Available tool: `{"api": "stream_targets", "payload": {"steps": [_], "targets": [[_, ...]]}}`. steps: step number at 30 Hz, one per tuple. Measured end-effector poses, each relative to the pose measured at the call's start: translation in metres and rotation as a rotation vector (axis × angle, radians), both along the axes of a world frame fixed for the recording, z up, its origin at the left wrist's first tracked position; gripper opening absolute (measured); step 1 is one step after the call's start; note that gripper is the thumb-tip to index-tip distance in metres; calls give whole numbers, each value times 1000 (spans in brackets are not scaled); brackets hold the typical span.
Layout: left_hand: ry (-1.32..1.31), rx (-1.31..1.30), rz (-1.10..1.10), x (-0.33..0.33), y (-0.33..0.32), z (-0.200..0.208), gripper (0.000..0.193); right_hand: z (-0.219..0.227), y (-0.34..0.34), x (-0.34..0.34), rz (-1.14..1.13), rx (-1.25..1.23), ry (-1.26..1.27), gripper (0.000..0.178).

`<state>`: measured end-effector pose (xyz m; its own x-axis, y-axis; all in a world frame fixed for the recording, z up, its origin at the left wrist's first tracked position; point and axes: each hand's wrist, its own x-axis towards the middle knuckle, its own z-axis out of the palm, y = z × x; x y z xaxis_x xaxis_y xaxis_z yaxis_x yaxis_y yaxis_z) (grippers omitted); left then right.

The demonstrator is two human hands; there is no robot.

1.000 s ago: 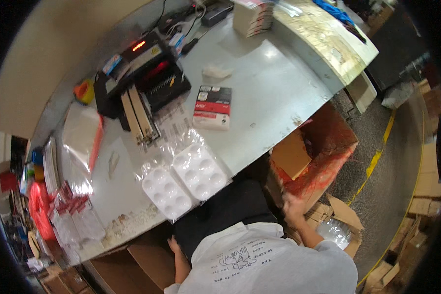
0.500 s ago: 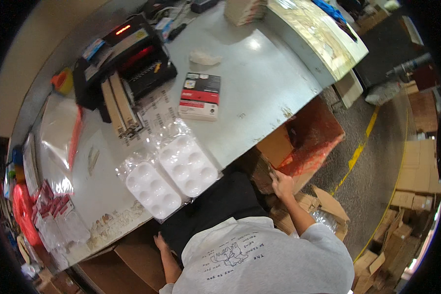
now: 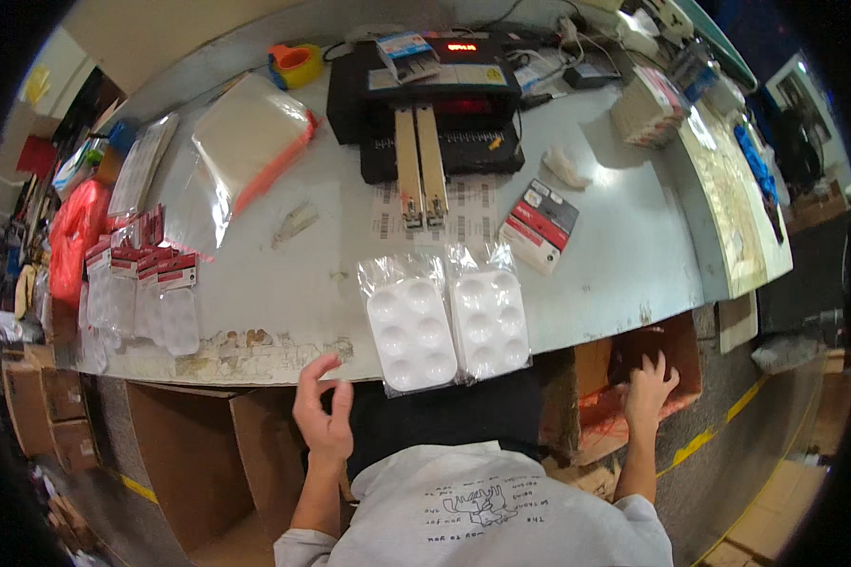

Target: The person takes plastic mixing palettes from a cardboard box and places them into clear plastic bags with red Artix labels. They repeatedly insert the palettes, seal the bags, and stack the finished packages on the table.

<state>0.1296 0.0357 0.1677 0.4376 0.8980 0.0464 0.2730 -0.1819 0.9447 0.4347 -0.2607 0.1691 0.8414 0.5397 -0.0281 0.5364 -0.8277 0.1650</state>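
Two white plastic paint palettes with round wells lie side by side in clear bags at the table's front edge, the left palette (image 3: pixel 411 333) and the right palette (image 3: pixel 491 323). Just left of them, my left hand (image 3: pixel 323 416) is raised at the table edge, its thumb and fingers apart and holding nothing. My right hand (image 3: pixel 649 389) reaches over a cardboard carton (image 3: pixel 591 416) with red netting-like material inside, right of my lap. Its fingers are spread, and nothing shows in them.
A black machine (image 3: pixel 425 94) with a lit red display stands at the back. Nearby lie a red-and-black box (image 3: pixel 539 225), clear bags (image 3: pixel 255 132), bagged palettes with red headers (image 3: pixel 175 317) and a tape dispenser (image 3: pixel 296 66). Below left is an open carton (image 3: pixel 184 463).
The view has swung round to the right. My left hand has come up from below the table edge. My right hand has left the carton's edge and is over its opening.
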Motion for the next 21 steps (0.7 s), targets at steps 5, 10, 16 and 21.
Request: {"api": "stream_targets", "payload": {"steps": [5,10,16,21], "targets": [[-76,-279,-146,50,17,-13,77,14,98,-18,119,996,577,52],[73,-417,-231,82,28,-19,91,-9,164,-47,8,902,1188,92],[95,-521,-307,71,28,-13,79,-5,161,-80,16,799,1097,94],[-11,-631,-291,74,29,-15,74,-9,150,-74,89,750,1087,86]]}}
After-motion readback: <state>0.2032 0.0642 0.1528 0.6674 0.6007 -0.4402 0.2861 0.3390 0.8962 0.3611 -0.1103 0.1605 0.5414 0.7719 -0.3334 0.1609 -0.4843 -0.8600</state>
